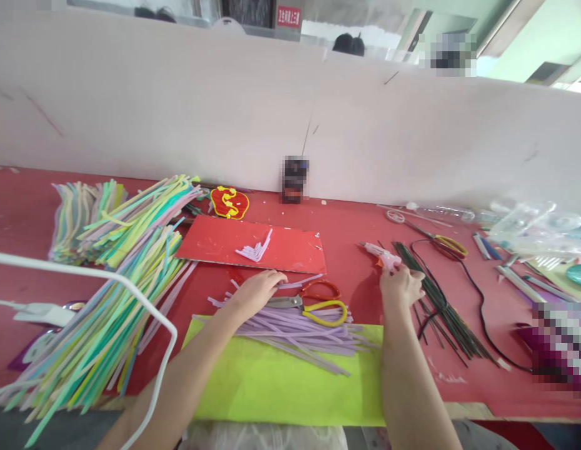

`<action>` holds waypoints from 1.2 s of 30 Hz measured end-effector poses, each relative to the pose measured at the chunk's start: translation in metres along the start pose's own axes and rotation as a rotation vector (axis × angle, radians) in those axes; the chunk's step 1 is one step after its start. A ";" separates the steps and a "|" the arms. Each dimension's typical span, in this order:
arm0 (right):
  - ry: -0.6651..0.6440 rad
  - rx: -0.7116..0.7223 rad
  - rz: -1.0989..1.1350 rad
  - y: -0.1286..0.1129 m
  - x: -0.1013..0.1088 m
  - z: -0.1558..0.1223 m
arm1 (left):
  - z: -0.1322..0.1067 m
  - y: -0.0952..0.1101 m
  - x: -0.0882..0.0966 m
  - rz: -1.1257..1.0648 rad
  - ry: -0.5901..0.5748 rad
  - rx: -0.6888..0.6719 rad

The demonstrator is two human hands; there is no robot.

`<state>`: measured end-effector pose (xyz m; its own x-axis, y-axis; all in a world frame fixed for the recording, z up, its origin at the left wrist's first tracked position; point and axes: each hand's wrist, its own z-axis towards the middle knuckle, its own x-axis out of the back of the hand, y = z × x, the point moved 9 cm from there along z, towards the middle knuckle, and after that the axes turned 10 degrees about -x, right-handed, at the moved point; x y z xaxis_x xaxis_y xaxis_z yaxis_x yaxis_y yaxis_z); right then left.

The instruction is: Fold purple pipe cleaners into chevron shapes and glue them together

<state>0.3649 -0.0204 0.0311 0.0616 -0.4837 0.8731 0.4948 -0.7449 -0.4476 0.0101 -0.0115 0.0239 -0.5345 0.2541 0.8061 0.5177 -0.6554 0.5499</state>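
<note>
Across the red counter, right hand wraps a pink glue gun; left hand curls at a lilac stem (can't tell if pinched).

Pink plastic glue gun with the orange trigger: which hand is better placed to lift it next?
Probably the right hand: its fingers are at the rear of the glue gun, whereas the left hand is farther left, by the lilac fuzzy stems.
</note>
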 end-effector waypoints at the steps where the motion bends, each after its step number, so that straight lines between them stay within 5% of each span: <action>1: 0.048 0.033 0.041 -0.006 0.008 -0.005 | 0.000 0.000 0.001 -0.006 0.001 0.007; 4: 0.122 0.239 0.190 -0.036 0.026 -0.032 | -0.001 -0.002 0.004 -0.022 0.000 0.037; 8: -0.015 0.586 0.278 -0.081 0.021 -0.078 | -0.002 -0.005 0.008 -0.150 0.020 0.107; 14: -0.181 0.608 0.315 -0.086 -0.005 -0.088 | -0.002 -0.001 0.003 -0.363 0.005 0.111; 17: -0.220 0.603 0.292 -0.085 -0.011 -0.085 | -0.001 -0.001 0.009 -0.262 0.025 0.090; 23: -0.304 0.685 0.268 -0.102 -0.009 -0.099 | -0.011 -0.012 0.060 0.233 0.382 0.083; 28: -0.401 0.703 0.250 -0.101 -0.018 -0.118 | -0.023 -0.036 0.064 0.518 0.304 0.252; 31: -0.537 0.912 0.286 -0.109 -0.020 -0.149 | -0.034 -0.055 0.070 0.600 0.318 0.396; 36: -0.631 1.226 0.291 -0.121 -0.016 -0.196 | -0.038 -0.076 0.073 0.558 0.315 0.400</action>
<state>0.1343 -0.0123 0.0341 0.5016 -0.0212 0.8648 0.8075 0.3703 -0.4593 -0.0934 0.0300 0.0333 -0.2564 -0.2943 0.9207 0.9385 -0.3039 0.1642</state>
